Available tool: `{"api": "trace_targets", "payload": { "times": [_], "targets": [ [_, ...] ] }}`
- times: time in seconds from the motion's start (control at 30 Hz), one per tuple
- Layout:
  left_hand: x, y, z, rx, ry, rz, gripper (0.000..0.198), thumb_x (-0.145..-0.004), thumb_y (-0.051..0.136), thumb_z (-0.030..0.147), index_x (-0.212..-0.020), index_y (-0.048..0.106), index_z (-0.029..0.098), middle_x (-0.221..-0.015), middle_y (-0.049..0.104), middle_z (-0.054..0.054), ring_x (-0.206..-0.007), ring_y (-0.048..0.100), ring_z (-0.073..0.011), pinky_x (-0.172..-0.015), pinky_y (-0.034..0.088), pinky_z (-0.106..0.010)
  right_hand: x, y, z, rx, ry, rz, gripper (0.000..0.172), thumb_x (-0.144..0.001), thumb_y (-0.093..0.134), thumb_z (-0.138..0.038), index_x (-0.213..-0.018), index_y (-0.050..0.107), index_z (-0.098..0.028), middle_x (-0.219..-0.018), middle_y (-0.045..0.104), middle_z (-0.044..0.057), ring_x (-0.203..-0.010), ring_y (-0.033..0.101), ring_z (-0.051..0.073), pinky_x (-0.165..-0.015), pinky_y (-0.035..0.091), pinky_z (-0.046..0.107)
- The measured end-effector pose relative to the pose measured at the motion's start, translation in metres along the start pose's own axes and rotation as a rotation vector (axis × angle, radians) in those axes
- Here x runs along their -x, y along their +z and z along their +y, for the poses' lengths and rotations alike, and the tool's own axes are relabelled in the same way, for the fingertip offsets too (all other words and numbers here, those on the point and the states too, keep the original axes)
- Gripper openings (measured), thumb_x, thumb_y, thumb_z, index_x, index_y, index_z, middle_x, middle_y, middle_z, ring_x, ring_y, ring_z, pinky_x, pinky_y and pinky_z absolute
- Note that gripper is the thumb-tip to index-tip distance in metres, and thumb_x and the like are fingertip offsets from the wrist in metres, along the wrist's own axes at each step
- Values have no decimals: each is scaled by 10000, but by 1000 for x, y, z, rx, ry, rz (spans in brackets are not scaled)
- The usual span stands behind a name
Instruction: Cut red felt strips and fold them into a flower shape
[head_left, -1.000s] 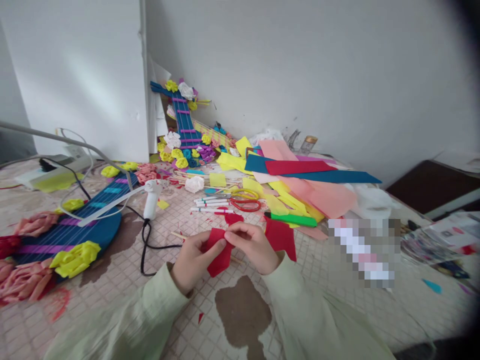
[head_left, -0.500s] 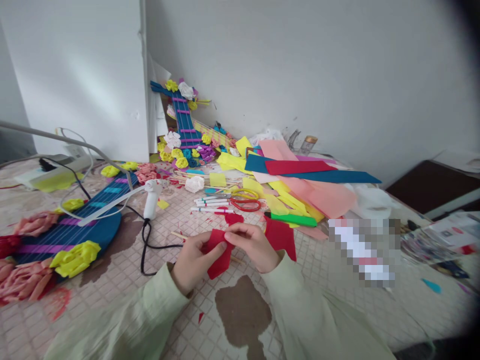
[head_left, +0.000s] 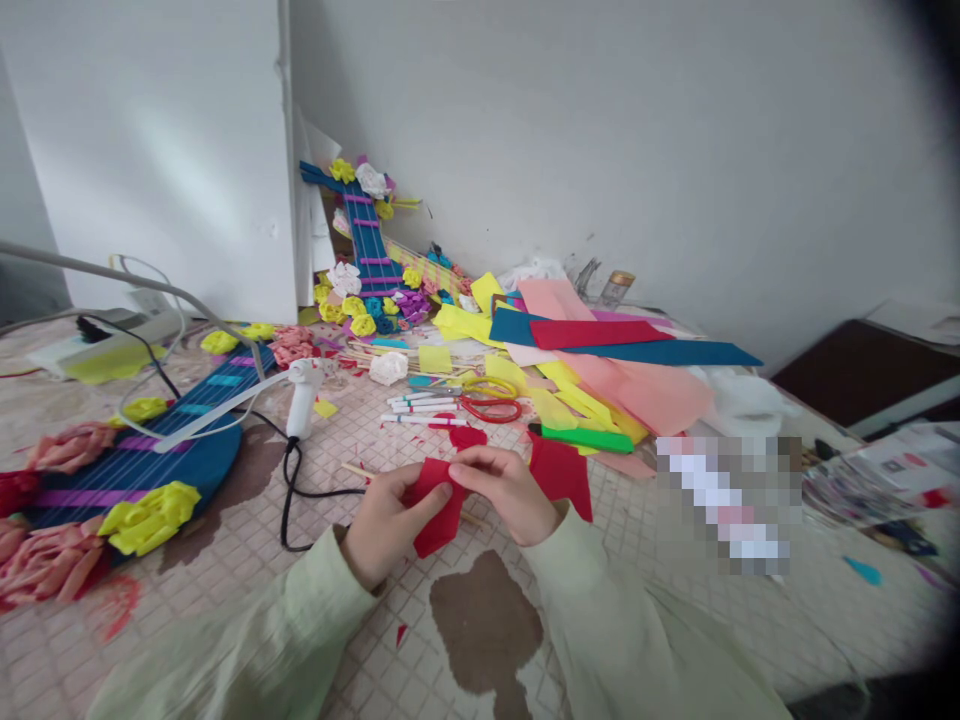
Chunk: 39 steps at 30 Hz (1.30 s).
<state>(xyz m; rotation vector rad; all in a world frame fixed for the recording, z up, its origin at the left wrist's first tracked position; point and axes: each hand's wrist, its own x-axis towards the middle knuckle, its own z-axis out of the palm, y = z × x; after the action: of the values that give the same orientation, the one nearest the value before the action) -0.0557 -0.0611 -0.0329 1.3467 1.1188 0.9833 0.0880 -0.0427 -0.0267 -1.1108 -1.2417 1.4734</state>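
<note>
Between my two hands is a piece of red crepe paper (head_left: 438,530), raised over the tiled-pattern table cover. My left hand (head_left: 386,520) is closed on its left side, thumb lying across the front. At the paper's upper right edge, my right hand (head_left: 510,490) pinches with thumb and fingers. A larger red paper sheet (head_left: 564,478) lies just beyond my right hand. Behind my fingers, a small red paper piece (head_left: 467,437) rests on the table. A thin wooden stick (head_left: 357,470) pokes out past my left hand, partly hidden.
A white glue gun (head_left: 302,400) with a black cord stands at left, beside a blue paper guitar (head_left: 214,450) with paper flowers. Ahead lie scissors (head_left: 491,408), markers (head_left: 424,405) and a green strip (head_left: 587,439). Coloured paper (head_left: 645,390) is heaped at back right.
</note>
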Motion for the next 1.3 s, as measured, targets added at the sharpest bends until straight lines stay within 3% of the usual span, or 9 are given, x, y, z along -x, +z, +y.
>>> {"api": "trace_targets", "payload": {
  "times": [0.2,0.5,0.73,1.3],
  "targets": [
    [0,0,2,-26,-14,-2,196,-687,551,302,-700,577,108,-579,557,1,-489,469,-89,-434,371,-186,1,0,-3,49,-28,5,149,-608,630,-270,-685,605,-145,-639,564,-5,-594,485,95,-587,394,232],
    [1,1,6,-86,20,59,200,-666,556,306,-633,574,110,-537,538,6,-480,463,-101,-419,375,-193,3,-2,-8,351,-132,-77,158,-666,578,-291,-704,618,-142,-697,607,31,-653,538,133,-625,425,257],
    [1,0,5,-93,18,31,216,-680,545,315,-650,580,104,-553,547,-2,-480,455,-98,-418,364,-192,4,-3,-7,366,-169,-39,155,-667,577,-283,-694,622,-138,-698,616,38,-652,546,140,-624,429,262],
    [-1,-4,-1,-151,89,112,234,-709,526,337,-694,583,112,-551,553,-4,-482,477,-108,-422,363,-201,2,0,0,421,-219,-14,177,-711,532,-321,-682,588,-156,-668,597,25,-624,530,131,-587,413,243]
  ]
}}
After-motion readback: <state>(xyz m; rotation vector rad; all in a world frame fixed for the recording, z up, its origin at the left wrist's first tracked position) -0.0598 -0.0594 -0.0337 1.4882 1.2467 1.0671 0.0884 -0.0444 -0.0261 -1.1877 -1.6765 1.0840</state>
